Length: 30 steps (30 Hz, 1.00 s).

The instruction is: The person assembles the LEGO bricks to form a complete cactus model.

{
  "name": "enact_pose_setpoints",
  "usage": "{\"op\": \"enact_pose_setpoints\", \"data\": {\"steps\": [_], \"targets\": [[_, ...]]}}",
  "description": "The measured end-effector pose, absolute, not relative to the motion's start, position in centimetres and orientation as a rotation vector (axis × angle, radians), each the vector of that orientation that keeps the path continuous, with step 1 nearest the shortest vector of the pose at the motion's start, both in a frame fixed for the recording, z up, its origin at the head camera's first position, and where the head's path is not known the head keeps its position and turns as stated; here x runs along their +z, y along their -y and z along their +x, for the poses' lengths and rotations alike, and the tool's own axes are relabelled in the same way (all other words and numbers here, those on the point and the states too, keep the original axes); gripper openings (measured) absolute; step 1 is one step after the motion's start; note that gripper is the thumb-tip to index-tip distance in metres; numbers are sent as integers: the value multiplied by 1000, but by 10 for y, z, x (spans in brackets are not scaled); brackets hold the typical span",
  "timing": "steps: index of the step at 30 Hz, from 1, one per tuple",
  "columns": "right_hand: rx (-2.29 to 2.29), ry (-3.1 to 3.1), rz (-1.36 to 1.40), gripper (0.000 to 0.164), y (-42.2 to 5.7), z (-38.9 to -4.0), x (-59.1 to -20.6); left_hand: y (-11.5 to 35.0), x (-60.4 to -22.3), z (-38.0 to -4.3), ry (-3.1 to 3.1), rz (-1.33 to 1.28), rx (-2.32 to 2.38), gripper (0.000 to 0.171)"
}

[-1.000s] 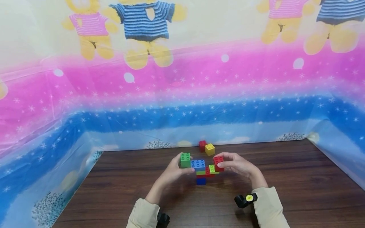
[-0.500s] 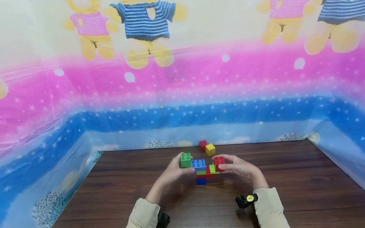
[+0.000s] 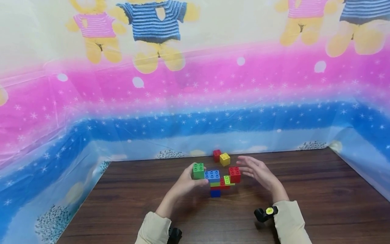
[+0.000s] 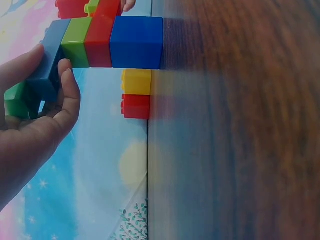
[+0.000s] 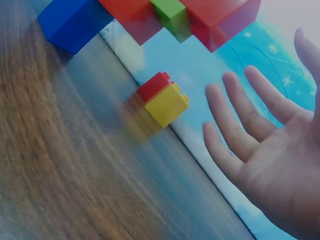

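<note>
A toy brick structure stands on the table, its foot a dark blue brick (image 4: 136, 42). Above that come a red brick (image 4: 102, 40), a lime brick (image 4: 76, 44) and a lighter blue brick (image 3: 211, 175). At the left end a green brick (image 3: 198, 171) sits on top; on the right a larger red brick (image 3: 234, 174) rests over a small lime brick (image 3: 226, 180). My left hand (image 3: 185, 181) grips the lighter blue brick between thumb and fingers. Beside the right-hand red brick, my right hand (image 3: 259, 173) holds nothing, fingers spread apart in the right wrist view.
Behind the structure, a loose yellow brick (image 3: 224, 159) and a loose red brick (image 3: 216, 155) stand side by side near the back edge of the dark wooden table (image 3: 128, 200). A printed cloth (image 3: 195, 91) hangs around the table's back and sides.
My right hand has let go of the right-hand red brick and moved off to the right, its fingers opening out. That brick stays on the structure. The left hand keeps its grip.
</note>
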State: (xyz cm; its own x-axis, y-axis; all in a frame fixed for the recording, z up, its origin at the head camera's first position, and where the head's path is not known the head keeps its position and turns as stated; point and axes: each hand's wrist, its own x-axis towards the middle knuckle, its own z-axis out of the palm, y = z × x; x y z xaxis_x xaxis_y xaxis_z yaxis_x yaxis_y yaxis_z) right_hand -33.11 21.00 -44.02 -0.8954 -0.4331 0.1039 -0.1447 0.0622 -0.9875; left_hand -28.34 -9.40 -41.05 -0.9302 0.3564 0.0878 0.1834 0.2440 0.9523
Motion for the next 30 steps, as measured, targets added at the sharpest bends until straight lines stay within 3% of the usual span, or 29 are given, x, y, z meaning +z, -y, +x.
{"op": "enact_pose_setpoints", "data": {"steps": [15, 30], "targets": [[-2046, -2410, -189, 54, -183, -340, -455, 99, -411, -281, -2372, 498, 1765, 49], [-1908, -2374, -163, 70, -172, -373, -470, 94, -410, -284, -2373, 510, 1774, 49]]}}
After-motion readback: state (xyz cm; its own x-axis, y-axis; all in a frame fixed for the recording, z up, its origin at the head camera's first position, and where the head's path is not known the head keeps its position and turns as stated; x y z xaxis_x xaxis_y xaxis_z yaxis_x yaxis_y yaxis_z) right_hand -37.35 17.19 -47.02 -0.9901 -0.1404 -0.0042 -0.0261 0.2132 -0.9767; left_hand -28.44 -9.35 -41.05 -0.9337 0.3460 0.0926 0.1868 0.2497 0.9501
